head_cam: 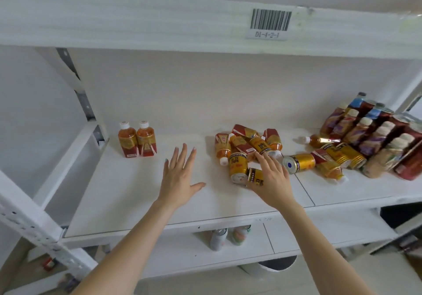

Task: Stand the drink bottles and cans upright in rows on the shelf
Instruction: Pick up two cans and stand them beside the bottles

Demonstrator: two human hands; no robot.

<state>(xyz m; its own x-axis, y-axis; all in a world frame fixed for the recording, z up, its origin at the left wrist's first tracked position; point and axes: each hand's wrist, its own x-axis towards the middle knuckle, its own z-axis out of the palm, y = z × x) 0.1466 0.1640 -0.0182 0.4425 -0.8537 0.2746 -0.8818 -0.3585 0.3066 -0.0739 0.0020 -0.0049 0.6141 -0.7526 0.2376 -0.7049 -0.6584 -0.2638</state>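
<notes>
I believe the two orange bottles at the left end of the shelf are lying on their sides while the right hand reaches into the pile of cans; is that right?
Not quite: the head view shows the two orange bottles standing upright, side by side, at the left end of the shelf. The right hand does reach into the pile of cans.

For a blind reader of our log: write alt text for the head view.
A person's right hand reaches onto a heap of toppled cans and bottles mid-shelf, while the open left hand hovers over the white shelf. Two tea bottles stand upright at back left; rows of upright bottles fill the far right.
</notes>
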